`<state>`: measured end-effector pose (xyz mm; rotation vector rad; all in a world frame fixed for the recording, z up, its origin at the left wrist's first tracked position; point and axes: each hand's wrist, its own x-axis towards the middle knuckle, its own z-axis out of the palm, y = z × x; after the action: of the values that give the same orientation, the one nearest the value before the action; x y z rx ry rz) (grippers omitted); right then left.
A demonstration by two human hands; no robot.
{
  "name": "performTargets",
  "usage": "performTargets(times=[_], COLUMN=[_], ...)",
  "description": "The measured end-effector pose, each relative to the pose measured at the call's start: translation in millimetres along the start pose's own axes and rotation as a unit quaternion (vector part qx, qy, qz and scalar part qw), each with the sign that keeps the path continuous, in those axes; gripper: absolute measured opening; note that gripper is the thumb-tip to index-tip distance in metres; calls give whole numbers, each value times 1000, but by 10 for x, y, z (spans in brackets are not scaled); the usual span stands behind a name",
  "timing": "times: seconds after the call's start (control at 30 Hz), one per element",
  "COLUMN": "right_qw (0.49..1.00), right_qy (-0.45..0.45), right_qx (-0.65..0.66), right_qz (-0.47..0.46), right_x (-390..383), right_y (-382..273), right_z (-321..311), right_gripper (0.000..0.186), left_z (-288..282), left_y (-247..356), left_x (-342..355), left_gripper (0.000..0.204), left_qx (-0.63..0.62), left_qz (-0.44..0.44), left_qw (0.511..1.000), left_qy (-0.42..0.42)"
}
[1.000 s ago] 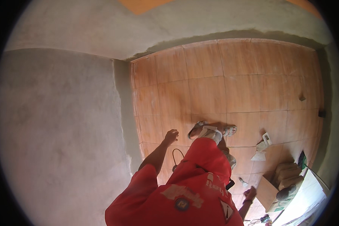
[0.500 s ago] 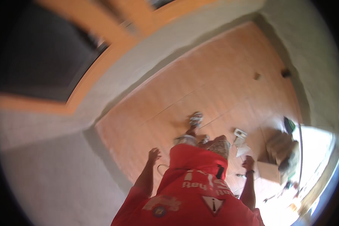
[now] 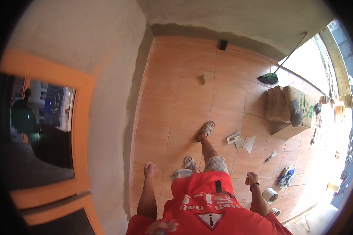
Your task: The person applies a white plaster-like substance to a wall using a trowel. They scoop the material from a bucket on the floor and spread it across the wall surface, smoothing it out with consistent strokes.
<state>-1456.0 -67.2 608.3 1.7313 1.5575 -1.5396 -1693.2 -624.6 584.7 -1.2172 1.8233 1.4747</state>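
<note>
My left hand [image 3: 150, 170] hangs at my left side with its fingers loosely bent and apart, holding nothing that I can see. On the other side, my right hand [image 3: 252, 179] is curled closed, a dark band around the wrist; nothing shows in it. Nearest to the right hand is a whitish bucket [image 3: 270, 195] on the tiles. A trowel-like tool with a flat pale plate [image 3: 234, 138] lies ahead of me, beside thin pale sheets [image 3: 247, 144]. A scraper-like hand tool [image 3: 270, 156] rests farther right.
Brown paper sacks [image 3: 278, 103] lie on a cardboard box [image 3: 290, 131] at right. A broom [image 3: 268, 78] leans behind them. A blue-white plastic bag [image 3: 287, 176] is at right. Far off lie a dark block [image 3: 223, 44] and a small scrap [image 3: 202, 80]. An orange-framed window [image 3: 82, 145] stands left.
My view has turned right, so the sacks, broom and tools show more fully and the window has moved down at the left. My feet have shifted in a step. Both hands remain at my sides.
</note>
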Motion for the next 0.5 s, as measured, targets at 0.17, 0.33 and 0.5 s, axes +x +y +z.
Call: performTargets(times=[0.17,0.33,0.5], right_qw=[999,995,995], right_qy=[-29,-34,-50], right_qx=[-31,-17,33], right_qz=[0,-88,-84], right_x=[368,450,604], right_y=[-818,-2215,-2820], right_z=[206,330,529], right_gripper=[23,26,27], left_z=[1276,2448,3475], left_y=[1150,2229,2802], left_x=[277,362,731], left_gripper=[43,43,44], left_qx=[80,160,206], left_qz=[24,89,139], left_qw=[992,961,926], left_qy=[-91,-206,-283])
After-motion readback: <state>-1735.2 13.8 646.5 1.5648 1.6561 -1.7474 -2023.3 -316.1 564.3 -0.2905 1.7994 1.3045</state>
